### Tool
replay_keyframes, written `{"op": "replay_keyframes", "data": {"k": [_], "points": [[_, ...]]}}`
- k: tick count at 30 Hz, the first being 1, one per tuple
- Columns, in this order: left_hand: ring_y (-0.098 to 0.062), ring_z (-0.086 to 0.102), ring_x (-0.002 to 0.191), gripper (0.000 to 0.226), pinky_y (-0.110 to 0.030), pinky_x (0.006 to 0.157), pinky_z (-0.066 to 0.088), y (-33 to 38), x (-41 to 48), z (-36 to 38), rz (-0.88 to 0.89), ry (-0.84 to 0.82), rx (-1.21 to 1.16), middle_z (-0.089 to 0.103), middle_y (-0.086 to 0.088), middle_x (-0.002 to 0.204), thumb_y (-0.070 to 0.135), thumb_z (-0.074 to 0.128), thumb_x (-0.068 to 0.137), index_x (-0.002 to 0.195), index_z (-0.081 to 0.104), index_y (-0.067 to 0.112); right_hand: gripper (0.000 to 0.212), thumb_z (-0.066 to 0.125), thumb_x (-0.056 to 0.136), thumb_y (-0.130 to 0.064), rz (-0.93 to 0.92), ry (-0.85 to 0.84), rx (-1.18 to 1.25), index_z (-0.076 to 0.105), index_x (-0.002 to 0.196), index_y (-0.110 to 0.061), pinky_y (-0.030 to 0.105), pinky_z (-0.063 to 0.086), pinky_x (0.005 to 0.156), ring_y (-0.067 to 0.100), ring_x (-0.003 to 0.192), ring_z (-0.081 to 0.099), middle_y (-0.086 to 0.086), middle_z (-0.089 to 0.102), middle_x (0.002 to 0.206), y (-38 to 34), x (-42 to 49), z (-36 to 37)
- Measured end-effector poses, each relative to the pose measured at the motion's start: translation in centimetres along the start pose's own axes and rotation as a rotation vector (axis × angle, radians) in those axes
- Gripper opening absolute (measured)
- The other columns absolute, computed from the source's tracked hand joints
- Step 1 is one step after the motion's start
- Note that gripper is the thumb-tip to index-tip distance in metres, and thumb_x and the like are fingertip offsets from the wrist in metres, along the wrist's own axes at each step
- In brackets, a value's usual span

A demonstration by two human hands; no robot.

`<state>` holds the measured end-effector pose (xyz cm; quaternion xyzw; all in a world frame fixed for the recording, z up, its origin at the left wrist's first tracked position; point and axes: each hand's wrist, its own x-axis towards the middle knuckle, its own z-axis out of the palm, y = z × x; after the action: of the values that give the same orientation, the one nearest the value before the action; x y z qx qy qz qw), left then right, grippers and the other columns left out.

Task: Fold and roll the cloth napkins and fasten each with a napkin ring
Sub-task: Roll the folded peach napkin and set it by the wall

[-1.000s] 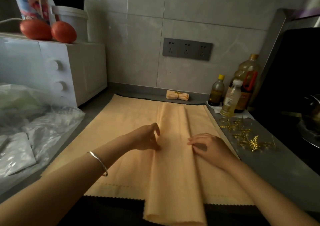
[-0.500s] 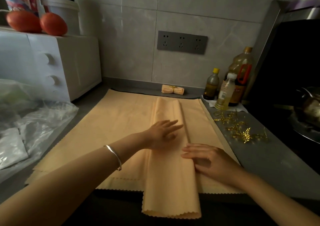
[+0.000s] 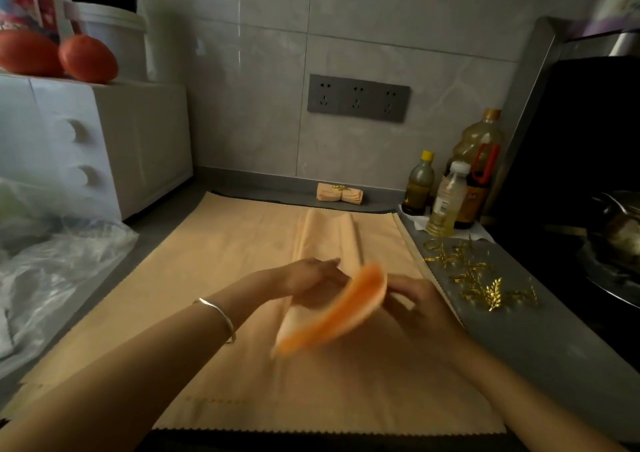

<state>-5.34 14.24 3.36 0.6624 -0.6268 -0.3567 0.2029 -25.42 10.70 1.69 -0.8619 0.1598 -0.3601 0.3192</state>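
Note:
A long folded peach napkin strip [image 3: 329,233] lies down the middle of a flat pile of peach napkins [image 3: 207,278] on the grey counter. Its near end [image 3: 332,316] is lifted off the pile and curls upward, blurred by motion. My left hand [image 3: 308,278] holds that raised end on its left side. My right hand [image 3: 412,299] grips it on the right. A finished rolled napkin with a gold ring [image 3: 339,193] lies by the back wall. Several gold leaf napkin rings [image 3: 485,281] are scattered on the counter to the right.
Three oil bottles [image 3: 446,202] stand at the back right. A dark stove with a pan [image 3: 616,236] is at the far right. Crumpled plastic bags [image 3: 62,264] lie at the left, beside a white appliance [image 3: 104,146] with red fruit on top.
Both hands were pressing the strip flat; they have since picked up its near end, which hung over the counter edge, and swung it up toward the wall.

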Motion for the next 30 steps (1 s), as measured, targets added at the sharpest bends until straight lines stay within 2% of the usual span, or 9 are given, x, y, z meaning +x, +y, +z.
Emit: {"op": "replay_keyframes", "data": {"k": [4,7,11,14,18,20,24,27,30], "points": [[-0.011,0.047,0.100,0.028,-0.015,0.080,0.039,-1.9,-0.5,-2.3,-0.036,0.150,-0.104,0.050,-0.006,0.126,0.016,0.030,0.103,0.123,0.047,0.008,0.019,0.047,0.093,-0.021,0.086,0.227,0.174,0.064,0.083,-0.025,0.014,0.046,0.070,-0.005,0.072,0.060,-0.021,0.067,0.073,-0.4,5.9,-0.3],[-0.017,0.049,0.109,0.059,-0.027,0.100,0.032,-3.3,0.4,-3.4,-0.176,0.183,-0.245,0.052,-0.005,0.129,0.047,0.006,0.100,0.134,0.043,0.018,0.023,0.043,0.098,-0.020,0.153,0.296,0.145,0.064,0.087,-0.022,0.024,0.046,0.068,0.005,0.072,0.061,-0.012,0.068,0.073,1.4,10.1,-0.3],[-0.018,0.051,0.114,0.082,-0.030,0.109,0.026,-4.3,1.3,-3.8,-0.259,0.163,-0.301,0.055,-0.004,0.129,0.060,-0.004,0.092,0.132,0.051,0.013,0.029,0.040,0.101,-0.024,0.385,0.400,0.084,0.064,0.102,-0.008,0.026,0.038,0.062,0.017,0.080,0.054,0.014,0.065,0.091,5.6,14.2,0.8],[-0.016,0.050,0.108,0.075,-0.032,0.109,0.026,-4.3,1.7,-3.5,-0.236,0.167,-0.221,0.056,-0.002,0.118,0.061,0.007,0.094,0.118,0.059,0.013,0.036,0.036,0.101,-0.025,0.649,0.368,0.014,0.062,0.109,-0.001,0.027,0.036,0.068,0.018,0.082,0.052,0.014,0.064,0.100,9.0,15.4,1.8],[-0.014,0.056,0.085,0.050,-0.030,0.095,0.041,-5.1,2.6,-3.4,-0.244,0.176,-0.147,0.060,0.002,0.086,0.063,0.040,0.088,0.071,0.060,0.020,0.037,0.037,0.100,-0.033,0.992,0.277,-0.032,0.058,0.109,-0.003,0.030,0.044,0.070,0.023,0.081,0.057,0.015,0.064,0.101,12.6,15.3,2.3],[-0.011,0.053,0.078,0.042,-0.027,0.087,0.043,-5.3,3.2,-3.3,-0.236,0.180,-0.097,0.062,-0.001,0.087,0.054,0.048,0.090,0.082,0.066,0.017,0.035,0.038,0.100,-0.031,1.027,0.290,-0.034,0.056,0.112,-0.005,0.031,0.045,0.070,0.026,0.086,0.058,0.015,0.062,0.103,12.9,15.7,2.2],[-0.014,0.056,0.101,0.043,-0.026,0.094,0.041,-4.7,3.7,-3.3,-0.256,0.238,-0.055,0.060,-0.003,0.122,0.038,0.049,0.095,0.125,0.058,0.010,0.030,0.036,0.101,-0.025,1.057,0.238,-0.107,0.054,0.113,-0.004,0.029,0.040,0.062,0.023,0.078,0.054,0.012,0.057,0.094,11.9,15.7,1.8],[-0.013,0.055,0.098,0.040,-0.023,0.089,0.040,-4.2,3.4,-3.0,-0.229,0.229,-0.036,0.060,-0.002,0.122,0.036,0.049,0.095,0.124,0.059,0.010,0.026,0.037,0.100,-0.020,1.038,0.198,-0.102,0.056,0.109,-0.003,0.028,0.038,0.056,0.021,0.074,0.052,0.012,0.056,0.090,11.4,15.1,1.4],[-0.016,0.058,0.088,0.035,-0.024,0.079,0.043,-4.2,2.8,-2.2,-0.209,0.224,0.078,0.064,-0.002,0.099,0.038,0.051,0.094,0.107,0.067,0.010,0.021,0.043,0.098,-0.020,0.948,0.163,-0.106,0.062,0.095,-0.011,0.026,0.043,0.059,0.019,0.071,0.055,0.008,0.060,0.086,11.3,14.4,1.4]]}}
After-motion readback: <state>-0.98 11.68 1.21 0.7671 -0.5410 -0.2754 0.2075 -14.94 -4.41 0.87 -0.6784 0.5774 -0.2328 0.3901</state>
